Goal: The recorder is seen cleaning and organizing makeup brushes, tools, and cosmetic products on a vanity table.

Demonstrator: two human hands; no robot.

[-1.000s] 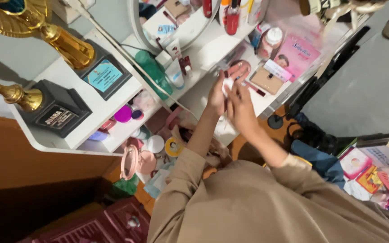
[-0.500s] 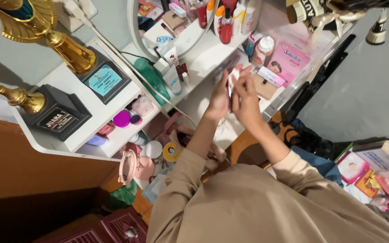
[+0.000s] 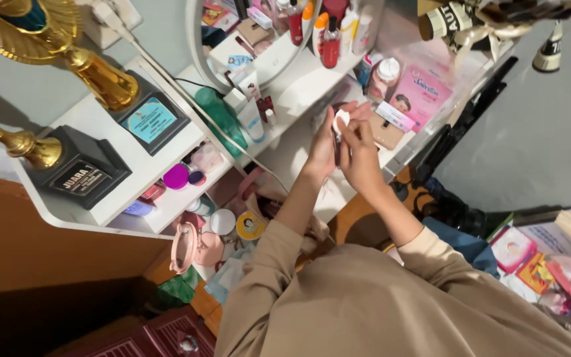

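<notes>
Both hands raised together above the front edge of the white desk (image 3: 299, 86), palms facing each other. Left hand (image 3: 322, 149) curled around a small dark compact (image 3: 336, 132), gripping it upright by its edge. Right hand (image 3: 359, 155) closed with fingertips pinching a small white round pad (image 3: 342, 119), touching the top of the compact. Both sleeves beige, forearms meeting over the gap in front of the desk. Just beyond the hands, a tan flat case (image 3: 386, 134) near the desk's right front corner, and beside it a pink packet (image 3: 424, 92) and a small jar with a white lid (image 3: 384, 74). Toward the back edge, a round mirror (image 3: 266, 33) with bottles reflected in it, a red bottle (image 3: 330, 46) just beside its rim. Left of the hands, a green bottle (image 3: 218, 116) and a white tube (image 3: 251, 118) standing on the desk. On the raised shelf at the left end, two gold trophies on black bases (image 3: 90, 168) (image 3: 153, 116). Below that shelf, a purple lid (image 3: 176, 176) among small pots. Lower down, a pink hand mirror (image 3: 190, 248) and a yellow round tin (image 3: 250, 225). Books and papers (image 3: 543, 251) piled well apart at the far right.
</notes>
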